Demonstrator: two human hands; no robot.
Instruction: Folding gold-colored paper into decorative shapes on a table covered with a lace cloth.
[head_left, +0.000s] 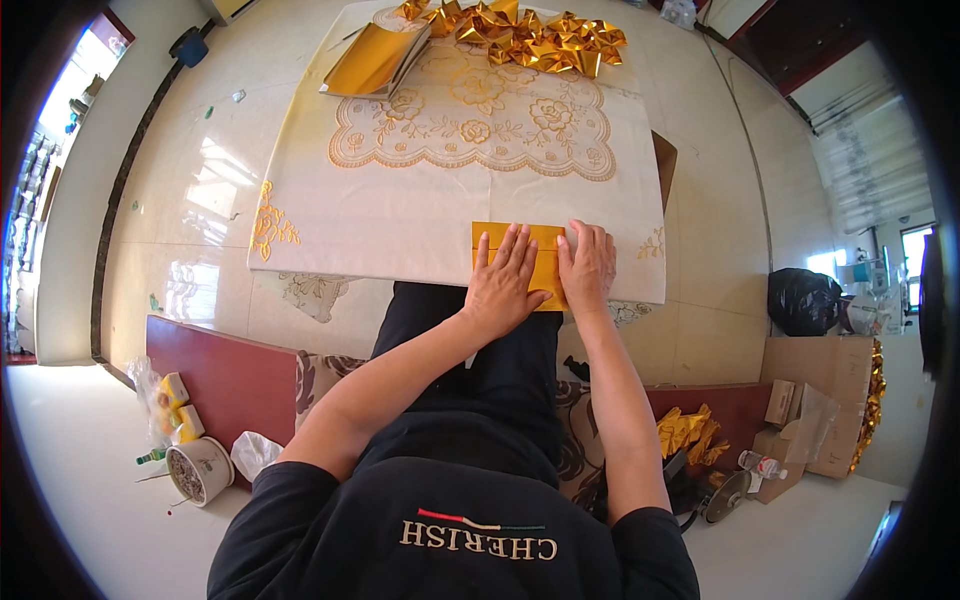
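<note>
A creased sheet of gold foil paper (550, 279) lies at the near edge of the cloth-covered table (375, 217), its lower end reaching over that edge. Flat across its middle rests my left hand (505, 281), fingers extended and a little apart. My right hand (589, 262) is at the sheet's right edge, with its thumb on or against the paper and its fingers bent over the cloth. Whether the right hand pinches the edge cannot be seen. At the table's far left is a stack of gold sheets (373, 60); folded gold foil pieces (551, 41) are heaped beside it.
A lace-patterned cloth panel (474, 131) covers the table's far half. A red wooden bench (225, 375) with patterned cushions is behind me. On the right are crumpled gold foil (690, 435), a plastic bottle (763, 465) and a cardboard box (817, 397); a plant pot (201, 471) stands left.
</note>
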